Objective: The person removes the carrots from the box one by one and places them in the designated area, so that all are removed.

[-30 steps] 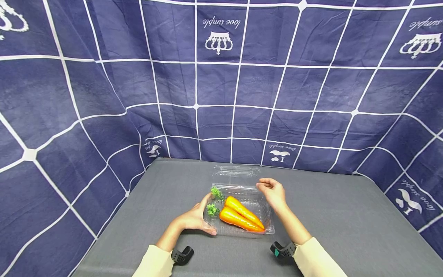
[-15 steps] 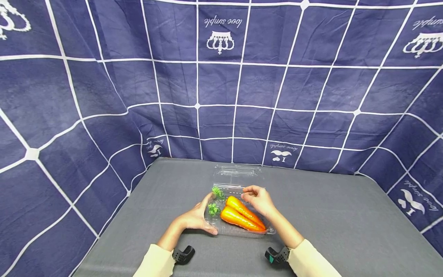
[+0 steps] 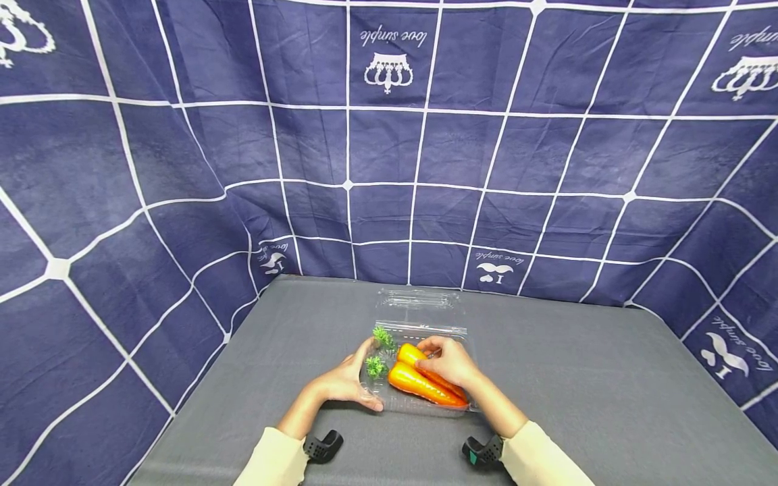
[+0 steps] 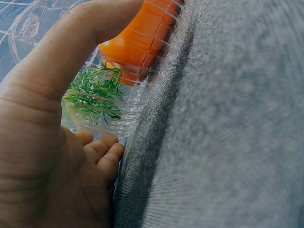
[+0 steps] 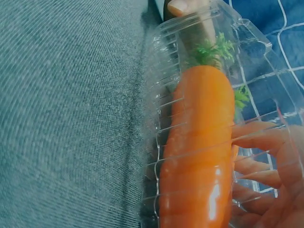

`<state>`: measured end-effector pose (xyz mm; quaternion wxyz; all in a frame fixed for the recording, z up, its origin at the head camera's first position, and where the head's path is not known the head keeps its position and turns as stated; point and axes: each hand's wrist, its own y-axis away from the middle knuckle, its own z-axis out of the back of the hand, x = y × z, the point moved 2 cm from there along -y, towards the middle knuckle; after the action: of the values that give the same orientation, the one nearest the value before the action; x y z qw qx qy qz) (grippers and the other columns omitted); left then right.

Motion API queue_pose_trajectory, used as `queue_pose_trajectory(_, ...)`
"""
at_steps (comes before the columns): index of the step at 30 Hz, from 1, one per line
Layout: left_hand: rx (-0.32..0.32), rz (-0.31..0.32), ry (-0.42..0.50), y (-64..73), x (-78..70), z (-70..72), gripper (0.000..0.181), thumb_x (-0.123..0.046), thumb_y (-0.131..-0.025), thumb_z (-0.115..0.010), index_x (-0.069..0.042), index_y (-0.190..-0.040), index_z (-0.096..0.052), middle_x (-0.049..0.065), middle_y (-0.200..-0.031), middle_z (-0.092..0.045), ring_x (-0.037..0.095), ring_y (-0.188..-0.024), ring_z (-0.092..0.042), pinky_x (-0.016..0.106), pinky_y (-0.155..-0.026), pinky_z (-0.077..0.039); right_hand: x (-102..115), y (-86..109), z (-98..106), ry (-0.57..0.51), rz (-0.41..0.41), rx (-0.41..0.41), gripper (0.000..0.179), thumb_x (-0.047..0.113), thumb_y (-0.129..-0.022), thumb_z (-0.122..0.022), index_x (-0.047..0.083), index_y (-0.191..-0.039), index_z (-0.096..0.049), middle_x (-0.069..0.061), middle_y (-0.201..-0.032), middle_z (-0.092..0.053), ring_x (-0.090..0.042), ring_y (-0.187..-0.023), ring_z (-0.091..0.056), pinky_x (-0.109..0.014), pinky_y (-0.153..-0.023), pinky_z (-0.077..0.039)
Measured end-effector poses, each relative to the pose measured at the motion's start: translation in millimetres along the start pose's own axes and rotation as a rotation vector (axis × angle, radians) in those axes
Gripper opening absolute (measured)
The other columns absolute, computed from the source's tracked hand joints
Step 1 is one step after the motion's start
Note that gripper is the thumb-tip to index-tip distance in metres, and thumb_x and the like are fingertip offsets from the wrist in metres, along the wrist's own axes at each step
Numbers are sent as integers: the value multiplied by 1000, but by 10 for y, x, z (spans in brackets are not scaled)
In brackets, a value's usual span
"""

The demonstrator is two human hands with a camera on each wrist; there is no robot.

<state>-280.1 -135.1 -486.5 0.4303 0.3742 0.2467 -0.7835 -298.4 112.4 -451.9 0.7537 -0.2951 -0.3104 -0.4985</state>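
Observation:
A clear plastic clamshell box lies on the grey table with its lid folded back. Inside are two orange toy carrots, a near one and a far one, with green leafy tops at the left end. My left hand grips the box's left end, thumb at the near corner and fingers at the far one. My right hand reaches into the box, thumb and fingers straddling the far carrot and pinching it. In the right wrist view the near carrot partly hides those fingers.
The grey cloth-covered table spreads out on both sides of the box. A blue curtain with white grid lines hangs behind and at the sides. Black straps sit on both wrists, below cream sleeves.
My right hand has moved left and down from the box's right rear edge into the box, onto the far carrot. The left hand has kept its hold on the box.

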Motion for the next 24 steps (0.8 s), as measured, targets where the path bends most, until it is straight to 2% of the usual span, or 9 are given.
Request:
queue_pose_trajectory(8,3,32,-15,2,-10,2,130,-34,-57,-96,-3,-153,-14,21,-152,-32,40,-137,-29,57,-109,-25,-10,3,-23,33,13,41,37,15,-70,-83,10,-105,-72,0,-85,-67,-11,-69,-59,-29,-64,-48)
queue_pose_trajectory(14,4,76,-37,7,-17,-5,131,-34,-57,-95,-2,-153,-12,26,-150,-31,43,-136,-30,59,-108,-27,2,8,-31,101,34,75,42,13,-68,-84,10,-108,-70,1,-85,-68,-10,-69,-62,-29,-63,-49)
queue_pose_trajectory(19,1,75,-45,9,-25,-13,131,-32,-57,-96,-1,-153,-12,27,-150,-31,44,-136,-30,60,-107,-27,19,8,-30,135,31,83,45,13,-68,-84,11,-110,-69,-1,-88,-69,-11,-70,-63,-32,-65,-49)
queue_pose_trajectory(24,-1,40,-33,-3,-14,-8,129,-32,-57,-96,-2,-152,-15,23,-151,-32,42,-136,-31,59,-108,-27,20,14,-19,116,29,28,47,11,-67,-84,10,-112,-69,-2,-89,-69,-10,-69,-62,-31,-65,-50)
